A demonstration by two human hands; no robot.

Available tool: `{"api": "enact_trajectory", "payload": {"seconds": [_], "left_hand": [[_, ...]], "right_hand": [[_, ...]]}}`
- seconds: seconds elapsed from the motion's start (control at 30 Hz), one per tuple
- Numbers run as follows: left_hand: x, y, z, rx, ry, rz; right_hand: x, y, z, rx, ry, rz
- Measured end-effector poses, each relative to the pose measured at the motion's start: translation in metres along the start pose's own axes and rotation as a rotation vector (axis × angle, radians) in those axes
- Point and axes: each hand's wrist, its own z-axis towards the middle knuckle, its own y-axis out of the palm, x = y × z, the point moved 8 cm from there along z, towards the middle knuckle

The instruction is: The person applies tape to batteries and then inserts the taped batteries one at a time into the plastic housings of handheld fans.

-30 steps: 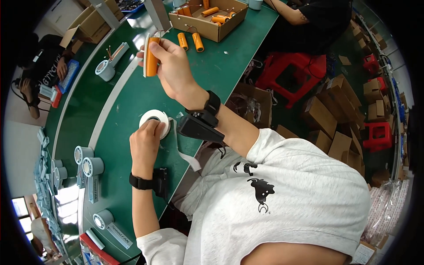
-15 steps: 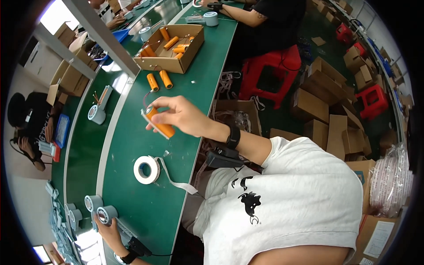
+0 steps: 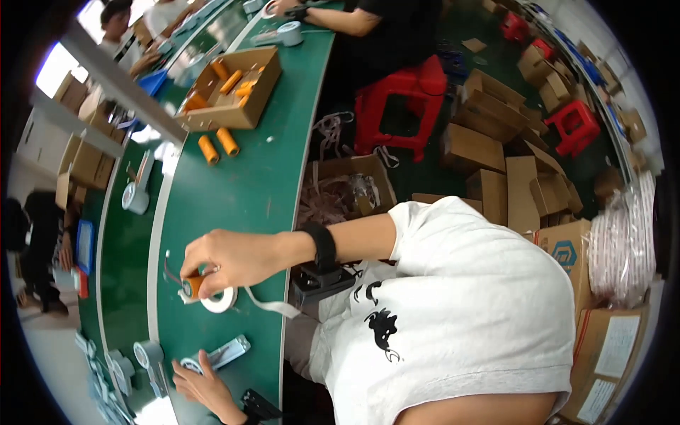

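My right hand [image 3: 230, 263] pinches an orange cylindrical battery [image 3: 191, 285] with thin wires at its end, above the green table [image 3: 227, 191]. Partly behind that hand lies a roll of white tape [image 3: 221, 300], with a loose strip running toward the table edge. Lower down, my left hand [image 3: 205, 388] has its fingers apart, beside a light blue device with a round head and a long open handle [image 3: 230, 351]. Whether its fingertips touch the device I cannot tell. Further up the table lie two more orange batteries [image 3: 218, 146].
A cardboard box [image 3: 241, 113] holds several orange batteries. Similar blue devices [image 3: 149, 354] stand at the lower left, and another [image 3: 136, 195] lies beyond the pale table divider. A red stool [image 3: 400, 106] and open cartons [image 3: 489, 134] stand on the floor. Other people sit along the tables.
My right hand has carried the battery down toward the tape roll. The device by my left hand now lies with its handle pointing up-right, and that hand's fingers have spread.
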Motion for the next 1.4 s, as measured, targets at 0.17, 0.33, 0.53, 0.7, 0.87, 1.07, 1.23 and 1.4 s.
{"api": "enact_trajectory", "payload": {"seconds": [0.17, 0.33, 0.53, 0.7, 0.87, 1.07, 1.23, 1.4], "left_hand": [[0.022, -0.017, 0.001, -0.155, 0.405, -0.828], [0.021, -0.013, -0.012, -0.13, 0.635, -0.572], [0.041, -0.025, -0.022, -0.032, 0.663, -0.263], [0.03, -0.022, -0.014, -0.058, 0.546, -0.582], [0.011, -0.011, -0.008, -0.012, 0.531, -0.842], [-0.003, 0.009, -0.008, -0.054, 0.266, -1.032], [-0.002, 0.006, -0.008, 0.051, 0.239, -1.141], [-0.007, 0.009, -0.009, 0.013, 0.212, -1.214]], "right_hand": [[-0.001, 0.015, 0.002, -0.119, 0.046, -0.038], [0.006, 0.055, 0.016, -0.165, 0.085, 0.054], [-0.002, 0.092, 0.024, -0.25, 0.006, 0.012], [0.004, 0.114, 0.024, -0.302, -0.06, -0.019], [0.009, 0.128, 0.018, -0.345, -0.213, -0.106], [0.001, 0.151, 0.018, -0.516, -0.292, -0.378], [0.004, 0.182, 0.019, -0.803, -0.333, -0.68], [0.028, 0.2, 0.025, -0.959, -0.293, -0.796]]}}
